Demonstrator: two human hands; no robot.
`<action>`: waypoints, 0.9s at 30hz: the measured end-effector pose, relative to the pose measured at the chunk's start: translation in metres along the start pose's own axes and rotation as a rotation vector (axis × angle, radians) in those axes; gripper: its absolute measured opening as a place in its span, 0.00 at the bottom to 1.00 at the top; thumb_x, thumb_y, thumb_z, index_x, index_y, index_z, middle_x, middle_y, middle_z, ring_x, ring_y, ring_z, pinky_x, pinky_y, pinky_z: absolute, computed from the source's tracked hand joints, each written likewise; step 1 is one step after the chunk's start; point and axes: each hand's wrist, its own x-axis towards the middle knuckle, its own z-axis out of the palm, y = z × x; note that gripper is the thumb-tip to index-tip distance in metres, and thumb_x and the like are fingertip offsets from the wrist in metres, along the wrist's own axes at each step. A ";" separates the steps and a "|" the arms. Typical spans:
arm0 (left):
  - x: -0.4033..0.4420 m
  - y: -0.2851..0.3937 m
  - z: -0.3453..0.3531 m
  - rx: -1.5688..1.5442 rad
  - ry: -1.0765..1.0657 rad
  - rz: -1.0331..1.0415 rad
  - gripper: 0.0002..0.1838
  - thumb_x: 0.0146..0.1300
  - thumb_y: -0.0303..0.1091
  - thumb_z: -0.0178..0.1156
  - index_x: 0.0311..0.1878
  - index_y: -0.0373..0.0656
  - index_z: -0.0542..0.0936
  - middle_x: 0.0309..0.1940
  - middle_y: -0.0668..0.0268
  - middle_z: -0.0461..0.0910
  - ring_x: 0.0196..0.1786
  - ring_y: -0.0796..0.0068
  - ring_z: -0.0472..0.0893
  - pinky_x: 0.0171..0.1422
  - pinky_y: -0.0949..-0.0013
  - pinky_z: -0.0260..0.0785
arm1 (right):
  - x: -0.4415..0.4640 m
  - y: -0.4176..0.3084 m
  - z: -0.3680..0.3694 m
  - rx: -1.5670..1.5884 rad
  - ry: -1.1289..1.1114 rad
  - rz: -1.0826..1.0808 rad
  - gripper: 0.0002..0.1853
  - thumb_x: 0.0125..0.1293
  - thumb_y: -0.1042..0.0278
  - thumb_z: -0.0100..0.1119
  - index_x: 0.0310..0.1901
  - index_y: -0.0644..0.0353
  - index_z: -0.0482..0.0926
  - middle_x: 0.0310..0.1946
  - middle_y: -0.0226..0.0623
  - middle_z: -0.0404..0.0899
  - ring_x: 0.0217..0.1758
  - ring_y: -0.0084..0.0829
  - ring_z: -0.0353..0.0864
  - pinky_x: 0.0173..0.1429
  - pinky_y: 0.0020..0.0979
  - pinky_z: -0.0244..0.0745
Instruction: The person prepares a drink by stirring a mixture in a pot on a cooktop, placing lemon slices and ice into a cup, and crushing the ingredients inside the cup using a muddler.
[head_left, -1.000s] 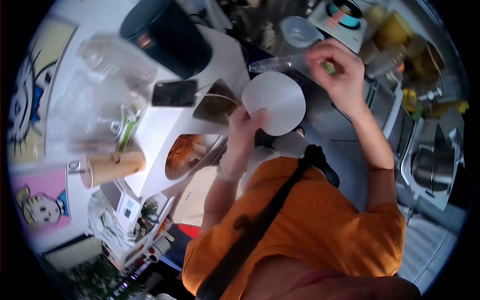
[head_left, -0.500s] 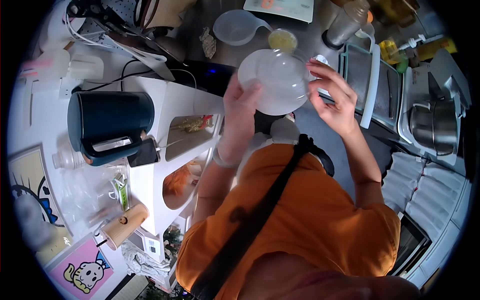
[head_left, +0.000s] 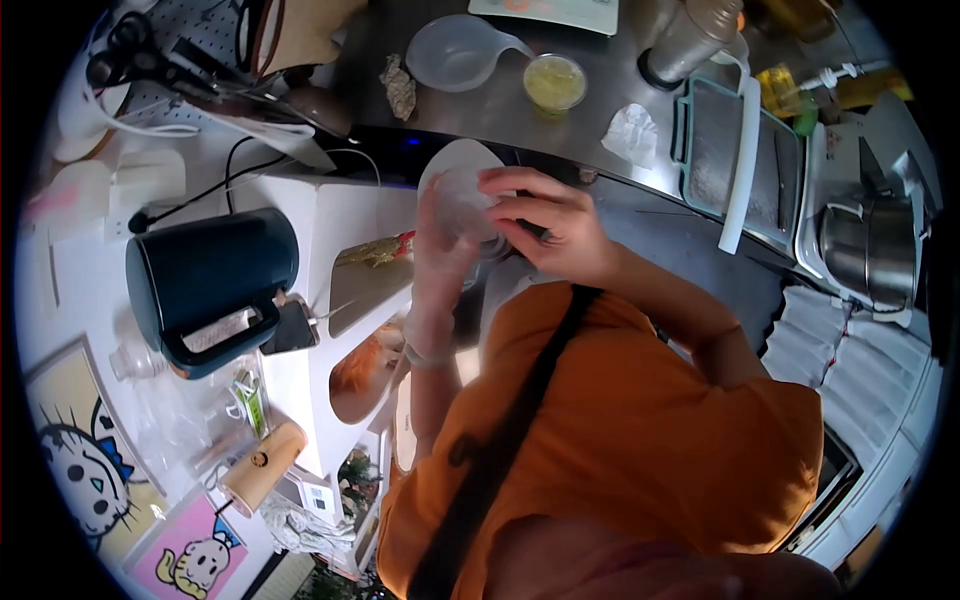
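Observation:
A white round dish (head_left: 462, 160) and a clear round plastic dish (head_left: 492, 248) are together in front of my orange shirt, just short of the steel counter. My left hand (head_left: 442, 235) is wrapped around the white dish from the left, blurred by motion. From the right, my right hand (head_left: 550, 225) has its fingers bent over the clear dish, whose outline is hard to follow between the hands. On the counter beyond stand a small clear cup of yellow contents (head_left: 554, 84) and a translucent scoop with a handle (head_left: 452, 54).
A crumpled white tissue (head_left: 630, 135) lies near the counter edge, beside a teal-rimmed tray (head_left: 690, 150). At left, a dark kettle (head_left: 215, 290) and a phone (head_left: 290, 328) are on a white surface. A steel pot (head_left: 868, 250) stands at far right.
Both hands have moved left and down with the dishes, away from the counter. The right hand has come in closer to the left, and the tissue and cup are now uncovered.

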 end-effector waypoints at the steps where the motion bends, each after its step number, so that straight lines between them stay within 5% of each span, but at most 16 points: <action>1: 0.003 -0.011 -0.004 0.066 -0.067 -0.008 0.45 0.53 0.37 0.66 0.69 0.33 0.53 0.53 0.58 0.72 0.53 0.69 0.74 0.58 0.67 0.68 | 0.000 -0.004 0.004 0.013 0.025 0.057 0.11 0.50 0.88 0.63 0.36 0.67 0.80 0.48 0.43 0.76 0.50 0.37 0.80 0.45 0.28 0.80; 2: 0.004 -0.017 -0.006 0.131 -0.133 -0.015 0.53 0.47 0.35 0.71 0.70 0.34 0.47 0.53 0.58 0.70 0.53 0.67 0.74 0.58 0.66 0.68 | 0.002 -0.008 0.006 0.144 0.068 0.198 0.13 0.53 0.88 0.61 0.41 0.66 0.79 0.49 0.42 0.75 0.48 0.29 0.80 0.43 0.25 0.80; 6: 0.001 -0.009 0.010 0.179 -0.074 0.021 0.59 0.40 0.27 0.73 0.70 0.36 0.42 0.53 0.57 0.68 0.52 0.65 0.74 0.58 0.63 0.68 | -0.004 -0.007 0.009 0.417 0.165 0.459 0.12 0.56 0.87 0.60 0.42 0.67 0.77 0.44 0.37 0.77 0.43 0.22 0.80 0.42 0.22 0.79; 8: 0.000 -0.005 0.018 0.408 -0.016 0.173 0.61 0.39 0.26 0.73 0.70 0.37 0.40 0.59 0.54 0.61 0.57 0.63 0.71 0.60 0.61 0.67 | -0.008 -0.007 0.003 0.445 0.030 0.704 0.09 0.58 0.86 0.60 0.40 0.68 0.76 0.38 0.33 0.78 0.38 0.21 0.80 0.42 0.21 0.78; 12: -0.001 0.007 0.029 0.358 -0.068 0.081 0.61 0.40 0.26 0.73 0.70 0.38 0.38 0.62 0.53 0.56 0.62 0.62 0.65 0.64 0.59 0.63 | -0.009 -0.007 -0.004 0.748 0.014 0.679 0.05 0.55 0.84 0.62 0.31 0.66 0.76 0.29 0.30 0.80 0.35 0.17 0.79 0.41 0.19 0.75; 18: -0.006 0.006 0.022 -0.134 -0.338 0.042 0.61 0.43 0.43 0.71 0.71 0.43 0.36 0.66 0.55 0.50 0.70 0.60 0.52 0.72 0.58 0.47 | -0.008 -0.010 -0.009 0.920 -0.183 0.697 0.06 0.57 0.77 0.66 0.36 0.66 0.80 0.32 0.32 0.82 0.36 0.19 0.80 0.43 0.21 0.76; 27: -0.023 0.014 0.010 -0.191 -0.430 0.021 0.65 0.41 0.45 0.72 0.72 0.48 0.33 0.66 0.49 0.47 0.71 0.53 0.49 0.72 0.57 0.43 | -0.004 -0.016 0.004 1.198 -0.334 0.806 0.07 0.55 0.79 0.66 0.36 0.69 0.80 0.29 0.38 0.81 0.31 0.27 0.81 0.39 0.26 0.79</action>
